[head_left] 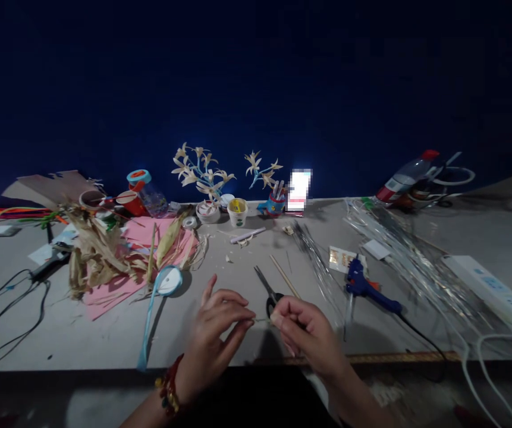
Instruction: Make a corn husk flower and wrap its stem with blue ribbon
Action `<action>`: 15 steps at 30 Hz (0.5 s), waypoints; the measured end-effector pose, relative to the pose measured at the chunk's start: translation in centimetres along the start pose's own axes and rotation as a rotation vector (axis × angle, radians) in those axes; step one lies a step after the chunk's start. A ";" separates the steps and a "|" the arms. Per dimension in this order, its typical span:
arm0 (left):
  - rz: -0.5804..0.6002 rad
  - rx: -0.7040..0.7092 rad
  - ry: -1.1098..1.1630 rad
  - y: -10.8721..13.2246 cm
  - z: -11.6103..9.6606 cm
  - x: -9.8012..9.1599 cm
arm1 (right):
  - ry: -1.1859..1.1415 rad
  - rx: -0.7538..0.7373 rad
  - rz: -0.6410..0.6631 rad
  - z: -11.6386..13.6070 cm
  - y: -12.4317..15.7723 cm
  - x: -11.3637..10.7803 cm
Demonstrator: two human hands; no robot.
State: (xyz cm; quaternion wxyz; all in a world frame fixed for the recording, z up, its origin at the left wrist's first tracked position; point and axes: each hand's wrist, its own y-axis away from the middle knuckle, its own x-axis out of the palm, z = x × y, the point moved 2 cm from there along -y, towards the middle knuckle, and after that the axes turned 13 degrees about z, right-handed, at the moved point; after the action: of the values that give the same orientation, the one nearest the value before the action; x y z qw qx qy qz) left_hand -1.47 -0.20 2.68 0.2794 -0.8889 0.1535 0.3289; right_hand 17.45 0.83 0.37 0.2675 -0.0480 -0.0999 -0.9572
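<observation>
My left hand (pixel 217 330) and my right hand (pixel 302 327) meet near the table's front edge, fingertips pinched together on a small pale strip (pixel 262 320) that spans between them; it looks like a bit of dried husk. The left wrist wears a beaded bracelet (pixel 169 389). Just behind my right hand lie black-handled scissors (pixel 268 289) and thin wooden sticks (pixel 285 276). A pile of dried corn husks (pixel 99 252) rests on pink paper (pixel 117 285) to the left.
A blue glue gun (pixel 367 288) lies right of my hands, with clear plastic wrappers (pixel 398 249) and a white power strip (pixel 490 288) further right. Blue ribbon roll (pixel 166 280), husk flower arrangements (pixel 202 169), small cups, a bottle (pixel 405 178) and black cables (pixel 10 303) sit around.
</observation>
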 end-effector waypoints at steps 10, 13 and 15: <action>-0.018 0.023 -0.057 -0.2 -0.4 0.1 | 0.507 -0.276 0.001 1.6 0.1 -0.7; -0.010 0.021 -0.062 -0.1 -0.3 0.2 | 0.720 -0.418 -0.018 2.9 0.2 -0.7; -0.008 0.018 -0.059 -0.1 -0.3 0.2 | 0.798 -0.439 -0.043 3.3 0.1 -0.5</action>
State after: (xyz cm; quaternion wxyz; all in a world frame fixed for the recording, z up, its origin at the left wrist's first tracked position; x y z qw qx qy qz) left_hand -1.07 -0.33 2.79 0.2931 -0.8769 0.1446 0.3524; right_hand 18.06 1.69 3.52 0.2487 0.2710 0.2151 -0.9047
